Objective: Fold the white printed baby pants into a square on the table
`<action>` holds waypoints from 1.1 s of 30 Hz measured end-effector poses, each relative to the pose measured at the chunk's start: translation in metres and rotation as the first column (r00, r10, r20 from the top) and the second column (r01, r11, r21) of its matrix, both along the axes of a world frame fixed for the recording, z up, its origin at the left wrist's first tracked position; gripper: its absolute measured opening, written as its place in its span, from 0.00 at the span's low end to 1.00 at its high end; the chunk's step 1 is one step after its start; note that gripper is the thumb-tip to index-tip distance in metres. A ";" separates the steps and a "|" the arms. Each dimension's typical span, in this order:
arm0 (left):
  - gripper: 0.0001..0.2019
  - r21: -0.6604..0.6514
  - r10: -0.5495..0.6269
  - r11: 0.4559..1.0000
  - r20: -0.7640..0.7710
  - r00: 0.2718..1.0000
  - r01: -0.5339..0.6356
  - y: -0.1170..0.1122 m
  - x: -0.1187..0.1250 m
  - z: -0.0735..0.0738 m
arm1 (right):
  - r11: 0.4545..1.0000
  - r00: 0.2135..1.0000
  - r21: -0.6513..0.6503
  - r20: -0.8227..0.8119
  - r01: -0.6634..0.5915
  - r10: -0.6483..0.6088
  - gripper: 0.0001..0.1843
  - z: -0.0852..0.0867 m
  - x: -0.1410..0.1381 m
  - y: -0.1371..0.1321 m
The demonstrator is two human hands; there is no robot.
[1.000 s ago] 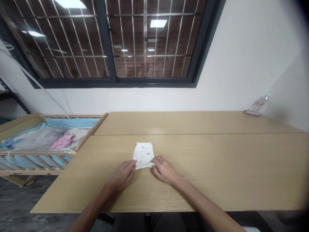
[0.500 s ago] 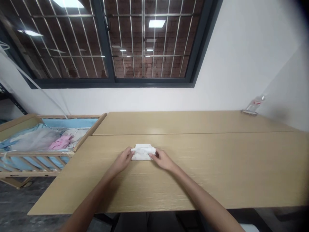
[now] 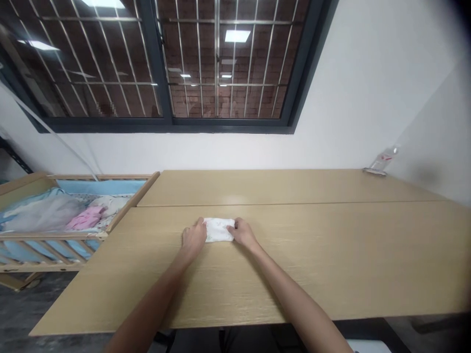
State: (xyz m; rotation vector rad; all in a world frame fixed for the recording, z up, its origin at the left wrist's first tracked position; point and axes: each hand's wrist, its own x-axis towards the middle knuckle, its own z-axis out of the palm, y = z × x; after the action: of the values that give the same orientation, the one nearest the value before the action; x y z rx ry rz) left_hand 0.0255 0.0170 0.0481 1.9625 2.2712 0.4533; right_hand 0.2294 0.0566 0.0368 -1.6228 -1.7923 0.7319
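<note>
A small white cloth with a faint print, folded into a short flat packet, lies on the light wooden table. My left hand grips its left end, fingers curled over the edge. At the cloth's right end my right hand pinches the other edge. Both forearms reach in from the bottom of the view.
A wooden baby crib with blue lining and pink and grey clothes stands at the table's left end. A clear plastic bottle lies at the far right by the wall. A barred window is above.
The cloth was longer and flat a second ago. Both hands lifted its near edge and folded it away from me, and now hold the shorter packet farther up the table.
</note>
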 end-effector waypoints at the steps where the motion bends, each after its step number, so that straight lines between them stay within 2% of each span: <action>1: 0.18 0.012 0.009 1.000 -0.018 1.000 -0.009 -0.001 0.002 0.000 | 1.000 1.000 -0.009 -0.010 0.012 -0.012 0.09 -0.001 -0.001 0.001; 4: 0.17 0.065 0.020 0.998 -0.053 0.998 -0.016 -0.004 0.003 -0.001 | 0.997 0.996 0.055 -0.066 0.060 -0.057 0.13 -0.006 -0.004 -0.002; 6: 0.16 0.103 0.025 0.995 -0.058 0.998 -0.018 -0.006 0.001 -0.002 | 0.980 0.992 0.175 -0.096 0.092 -0.076 0.17 -0.007 -0.007 -0.007; 8: 0.16 0.142 0.034 0.989 -0.051 0.998 -0.027 -0.007 -0.002 -0.004 | 0.939 0.996 0.334 -0.071 0.083 -0.062 0.21 -0.004 -0.011 -0.014; 10: 0.19 0.188 0.054 0.981 -0.042 0.998 -0.046 -0.009 -0.003 -0.006 | 0.879 0.999 0.478 0.043 -0.003 -0.020 0.25 0.003 -0.017 -0.022; 12: 0.23 0.265 0.016 0.964 -0.021 1.000 -0.010 -0.011 -0.003 -0.008 | 0.829 0.977 0.535 0.207 -0.160 0.055 0.28 0.011 -0.024 -0.029; 14: 0.28 0.378 -0.162 0.914 0.013 0.987 0.145 -0.013 0.001 -0.012 | 0.803 0.925 0.505 0.350 -0.318 0.147 0.30 0.014 -0.032 -0.034; 16: 0.31 0.457 -0.392 0.821 0.019 0.920 0.341 -0.014 0.007 -0.018 | 0.784 0.859 0.434 0.453 -0.445 0.237 0.33 0.012 -0.038 -0.035; 17: 0.33 0.463 -0.471 0.785 0.014 0.882 0.412 -0.015 0.011 -0.021 | 0.775 0.827 0.397 0.491 -0.493 0.274 0.35 0.009 -0.039 -0.034; 18: 0.34 0.444 -0.510 0.772 0.007 0.860 0.455 -0.015 0.014 -0.024 | 0.766 0.797 0.363 0.522 -0.530 0.304 0.37 0.005 -0.040 -0.033; 21: 0.37 0.349 -0.509 0.806 -0.001 0.861 0.478 -0.015 0.023 -0.031 | 0.750 0.736 0.296 0.578 -0.591 0.352 0.41 -0.006 -0.040 -0.028; 24: 0.38 0.275 -0.460 0.852 -0.013 0.888 0.446 -0.014 0.024 -0.036 | 0.755 0.718 0.265 0.594 -0.600 0.362 0.39 -0.010 -0.038 -0.025; 28: 0.37 0.239 -0.371 0.896 -0.056 0.927 0.373 -0.015 0.018 -0.042 | 0.824 0.764 0.238 0.563 -0.514 0.314 0.34 -0.009 -0.032 -0.023; 31: 0.38 0.246 -0.302 0.916 -0.095 0.949 0.316 -0.016 0.012 -0.048 | 0.884 0.807 0.188 0.519 -0.429 0.281 0.35 -0.007 -0.021 -0.023; 33: 0.38 0.256 -0.259 0.925 -0.110 0.960 0.279 -0.016 0.008 -0.053 | 0.898 0.824 0.159 0.487 -0.409 0.289 0.38 -0.006 -0.014 -0.023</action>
State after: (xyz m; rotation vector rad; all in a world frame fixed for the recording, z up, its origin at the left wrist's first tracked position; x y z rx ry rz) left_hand 0.0339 0.0014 -0.0044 2.4174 2.0210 0.6998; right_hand 0.2154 0.0338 0.0308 -1.3710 -2.4567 0.2503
